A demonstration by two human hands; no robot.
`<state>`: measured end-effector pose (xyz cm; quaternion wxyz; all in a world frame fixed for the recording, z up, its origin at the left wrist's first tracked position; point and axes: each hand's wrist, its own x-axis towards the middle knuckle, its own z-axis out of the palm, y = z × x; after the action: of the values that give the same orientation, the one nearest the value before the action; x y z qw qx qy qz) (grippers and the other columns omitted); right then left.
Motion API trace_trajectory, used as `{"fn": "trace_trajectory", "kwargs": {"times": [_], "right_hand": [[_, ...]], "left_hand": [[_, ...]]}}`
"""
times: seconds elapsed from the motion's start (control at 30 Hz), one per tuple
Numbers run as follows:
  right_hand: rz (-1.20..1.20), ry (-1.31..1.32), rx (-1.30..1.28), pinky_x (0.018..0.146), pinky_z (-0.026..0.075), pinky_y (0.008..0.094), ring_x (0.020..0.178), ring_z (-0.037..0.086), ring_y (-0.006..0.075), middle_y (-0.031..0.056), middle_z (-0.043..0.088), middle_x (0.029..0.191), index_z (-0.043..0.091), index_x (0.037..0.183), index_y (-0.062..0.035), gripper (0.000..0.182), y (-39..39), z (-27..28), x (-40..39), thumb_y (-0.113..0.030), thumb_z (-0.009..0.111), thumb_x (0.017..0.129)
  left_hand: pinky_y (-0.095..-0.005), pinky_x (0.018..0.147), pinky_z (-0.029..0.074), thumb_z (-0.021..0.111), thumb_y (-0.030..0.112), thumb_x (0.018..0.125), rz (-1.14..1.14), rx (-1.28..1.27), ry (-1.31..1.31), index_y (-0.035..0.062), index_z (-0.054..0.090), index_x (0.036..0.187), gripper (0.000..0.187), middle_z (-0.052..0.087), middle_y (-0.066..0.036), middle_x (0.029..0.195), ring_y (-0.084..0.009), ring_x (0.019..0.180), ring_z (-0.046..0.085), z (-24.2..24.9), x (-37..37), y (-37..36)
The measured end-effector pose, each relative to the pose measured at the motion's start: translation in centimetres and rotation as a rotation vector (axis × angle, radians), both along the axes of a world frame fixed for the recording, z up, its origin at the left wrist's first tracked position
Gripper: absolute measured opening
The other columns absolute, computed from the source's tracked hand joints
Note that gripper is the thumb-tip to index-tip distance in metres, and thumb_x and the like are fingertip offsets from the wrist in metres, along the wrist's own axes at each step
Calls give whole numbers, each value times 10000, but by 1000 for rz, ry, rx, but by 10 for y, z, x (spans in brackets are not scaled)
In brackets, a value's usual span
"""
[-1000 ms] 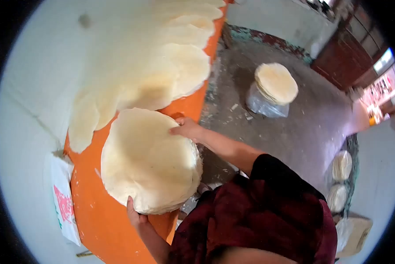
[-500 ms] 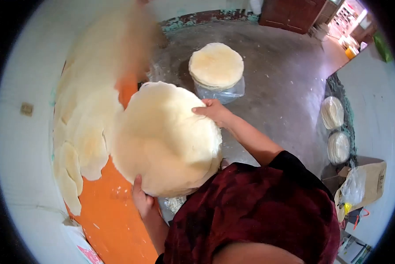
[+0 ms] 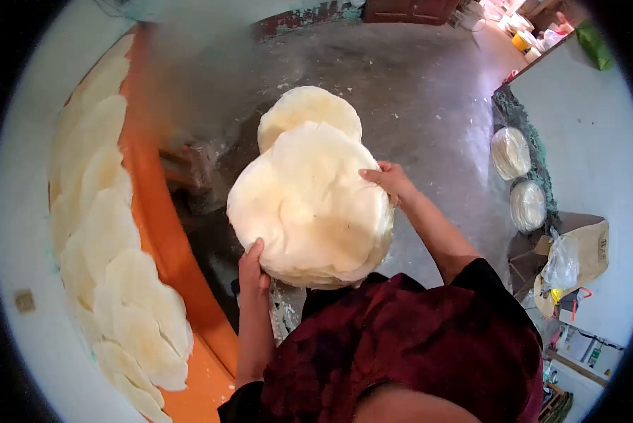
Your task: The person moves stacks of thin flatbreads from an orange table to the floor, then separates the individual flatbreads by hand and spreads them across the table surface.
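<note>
A thick stack of round, pale flatbreads (image 3: 309, 204) is held between my two hands in front of my body. My left hand (image 3: 254, 264) grips its lower left edge, thumb on top. On the upper right edge, my right hand (image 3: 388, 180) is closed with the thumb over the top sheet and the fingers underneath. Just beyond, partly covered by the held stack, a second flatbread stack (image 3: 309, 107) sits low over the floor. Many overlapping flatbreads (image 3: 112, 233) lie spread along the orange surface at the left.
The orange surface (image 3: 154, 204) runs along the left wall. Two wrapped flatbread stacks (image 3: 510, 153) stand on the floor by the right wall. A cardboard box (image 3: 528, 264) with a clear plastic bag (image 3: 562, 261) is at the lower right. A doorway opens at the upper right.
Both hands have carried the held stack rightward, away from the orange surface, and it now overlaps the view of the floor stack. The camera view has turned too.
</note>
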<state>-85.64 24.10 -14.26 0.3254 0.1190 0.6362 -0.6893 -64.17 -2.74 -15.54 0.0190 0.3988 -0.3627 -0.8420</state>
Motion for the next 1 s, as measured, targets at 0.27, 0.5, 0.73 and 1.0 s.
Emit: {"fn": "trace_trajectory", "kwargs": {"times": [0.27, 0.5, 0.73, 1.0], "right_hand": [[-71, 202, 75, 616, 499, 300, 688, 595, 145, 83, 624, 811, 602, 937, 14, 329, -37, -56, -155, -192, 694, 698], [-57, 281, 68, 570, 490, 292, 629, 586, 146, 83, 616, 768, 607, 867, 2, 309, -67, -99, -252, -211, 720, 674], [-72, 171, 105, 615, 494, 339, 703, 602, 190, 123, 619, 821, 592, 901, 38, 425, -53, -267, -290, -258, 748, 639], [-119, 192, 224, 698, 486, 322, 809, 600, 229, 171, 603, 931, 535, 1021, 93, 574, -56, -278, -294, -297, 730, 647]], "left_hand": [[-381, 900, 401, 555, 180, 819, -171, -46, 14, -28, 373, 1222, 488, 477, -152, 1177, -270, 1056, 478, -50, -192, -65], [-389, 907, 402, 596, 200, 805, -131, -9, 63, 16, 413, 1209, 480, 501, -99, 1172, -251, 1050, 490, -108, -268, -101], [-429, 926, 375, 557, 217, 830, 11, 26, -211, 28, 424, 1206, 441, 492, -100, 1188, -269, 1074, 472, -226, -261, -83], [-415, 924, 372, 522, 253, 854, -23, -11, -269, 10, 424, 1201, 434, 483, -100, 1195, -260, 1083, 459, -229, -266, -87]]}}
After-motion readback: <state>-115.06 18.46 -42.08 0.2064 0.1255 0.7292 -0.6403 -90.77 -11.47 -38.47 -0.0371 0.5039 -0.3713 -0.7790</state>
